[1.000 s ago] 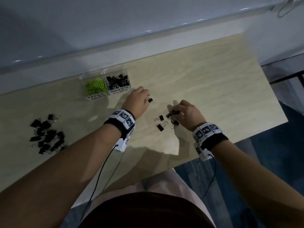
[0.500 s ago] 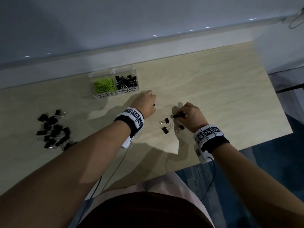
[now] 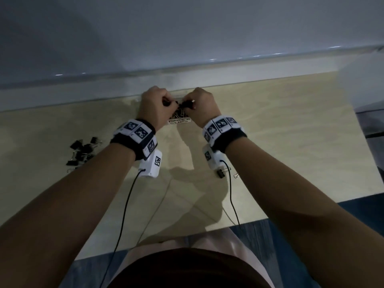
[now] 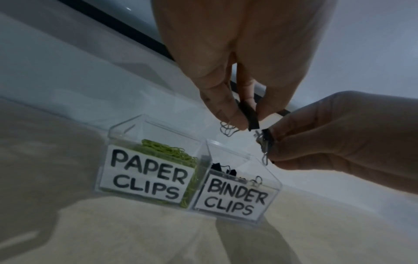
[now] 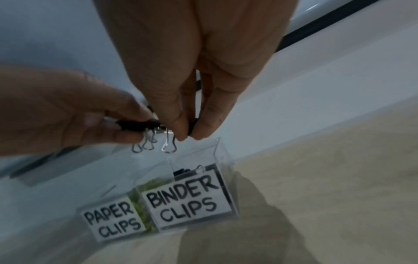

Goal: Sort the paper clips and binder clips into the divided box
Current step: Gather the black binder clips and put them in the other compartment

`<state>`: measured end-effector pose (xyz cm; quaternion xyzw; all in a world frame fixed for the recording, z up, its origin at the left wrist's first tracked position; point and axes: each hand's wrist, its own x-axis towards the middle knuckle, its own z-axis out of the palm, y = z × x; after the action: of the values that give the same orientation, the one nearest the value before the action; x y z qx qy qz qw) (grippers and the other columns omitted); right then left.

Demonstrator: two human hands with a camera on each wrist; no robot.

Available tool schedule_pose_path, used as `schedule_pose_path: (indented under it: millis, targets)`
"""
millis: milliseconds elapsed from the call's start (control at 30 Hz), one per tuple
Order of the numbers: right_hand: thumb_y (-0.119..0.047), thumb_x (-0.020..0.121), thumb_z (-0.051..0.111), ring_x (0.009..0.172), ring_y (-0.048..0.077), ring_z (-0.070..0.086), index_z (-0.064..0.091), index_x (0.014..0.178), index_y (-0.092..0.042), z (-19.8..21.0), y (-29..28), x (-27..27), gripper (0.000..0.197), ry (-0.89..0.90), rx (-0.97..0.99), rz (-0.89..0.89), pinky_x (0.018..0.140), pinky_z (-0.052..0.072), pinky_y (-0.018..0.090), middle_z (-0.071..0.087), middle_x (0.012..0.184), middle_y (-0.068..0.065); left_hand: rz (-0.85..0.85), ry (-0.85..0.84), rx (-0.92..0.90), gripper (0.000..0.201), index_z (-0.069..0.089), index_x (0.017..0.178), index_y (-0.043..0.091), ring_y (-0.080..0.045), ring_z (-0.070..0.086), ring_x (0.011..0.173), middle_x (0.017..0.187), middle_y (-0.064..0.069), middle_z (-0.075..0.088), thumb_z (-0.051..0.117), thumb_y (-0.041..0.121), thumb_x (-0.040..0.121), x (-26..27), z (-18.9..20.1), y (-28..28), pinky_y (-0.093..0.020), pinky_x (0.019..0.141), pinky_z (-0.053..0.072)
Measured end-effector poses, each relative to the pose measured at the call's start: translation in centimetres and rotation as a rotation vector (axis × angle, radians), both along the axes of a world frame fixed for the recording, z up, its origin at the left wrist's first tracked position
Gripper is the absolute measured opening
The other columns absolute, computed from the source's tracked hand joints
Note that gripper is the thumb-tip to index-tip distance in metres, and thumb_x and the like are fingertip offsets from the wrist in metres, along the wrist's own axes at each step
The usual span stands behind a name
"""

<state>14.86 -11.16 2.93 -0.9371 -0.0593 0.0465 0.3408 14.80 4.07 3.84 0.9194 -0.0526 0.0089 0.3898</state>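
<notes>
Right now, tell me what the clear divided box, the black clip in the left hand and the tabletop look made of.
Clear divided box: see-through, glossy, likely hard plastic.
Black binder clip pinched by the left hand: dark matte body, shiny wire handles, probably metal.
Pale tabletop: faint grain, likely wood or laminate.

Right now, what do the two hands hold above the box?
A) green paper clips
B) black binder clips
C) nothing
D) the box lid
B: the left hand and the right hand each pinch black binder clips over the box, above the part labelled BINDER CLIPS.
</notes>
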Motion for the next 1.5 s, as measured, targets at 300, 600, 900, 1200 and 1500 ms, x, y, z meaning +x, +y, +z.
schedule_pose_path:
  millis: [300,600,900,1200,1500]
  targets:
    - [0.008,0.076,0.051,0.084,0.024,0.065,0.071,0.098,-0.009,-0.3,-7.4,-3.7,0.034,0.031,-0.070,0.053,0.079,0.050,0.026,0.068,0.099,0.011,-0.157,0.094,0.280,0.022,0.065,0.104,0.009,-0.027,0.057,0.096,0.110,-0.010,0.058,0.062,0.019,0.084,-0.3,-2.1,-1.9,-0.036,0.083,0.049]
    - [-0.008,0.071,0.073,0.086,0.011,0.053,0.069,0.093,-0.025,-2.2,-14.6,-16.2,0.028,0.392,-0.282,0.103,0.076,0.046,0.026,0.053,0.109,-0.005,-0.732,0.263,0.403,0.052,0.049,0.128,0.020,-0.022,0.038,0.117,0.127,-0.001,0.041,0.064,0.039,0.083,-11.7,-3.8,-9.7,-0.037,0.096,0.043]
    - [0.006,0.065,0.068,0.065,0.031,0.061,0.071,0.077,-0.008,-5.5,-13.8,-19.0,0.019,0.186,-0.147,0.013,0.059,0.053,0.036,0.060,0.079,0.011,-0.768,0.197,0.512,0.021,0.058,0.109,0.010,-0.027,0.043,0.106,0.111,-0.008,0.047,0.053,0.021,0.092,-13.2,-4.0,-10.9,-0.036,0.081,0.045]
    - [-0.001,0.066,0.072,0.059,0.024,0.061,0.068,0.073,-0.009,-3.9,-9.8,-13.1,0.012,0.082,-0.026,-0.045,0.060,0.055,0.038,0.061,0.073,0.009,-0.617,0.332,0.476,0.016,0.055,0.101,0.000,-0.036,0.052,0.088,0.106,-0.019,0.047,0.046,0.005,0.088,-11.7,-4.4,-7.2,-0.042,0.074,0.047]
    - [-0.009,0.073,0.073,0.063,0.020,0.062,0.068,0.086,-0.009,-1.2,-1.1,-0.5,0.014,-0.079,0.059,-0.063,0.062,0.048,0.025,0.064,0.088,0.013,-0.106,0.224,0.123,0.008,0.061,0.079,0.002,-0.031,0.054,0.082,0.090,-0.014,0.056,0.057,0.009,0.079,-3.7,0.2,-1.6,-0.035,0.072,0.043]
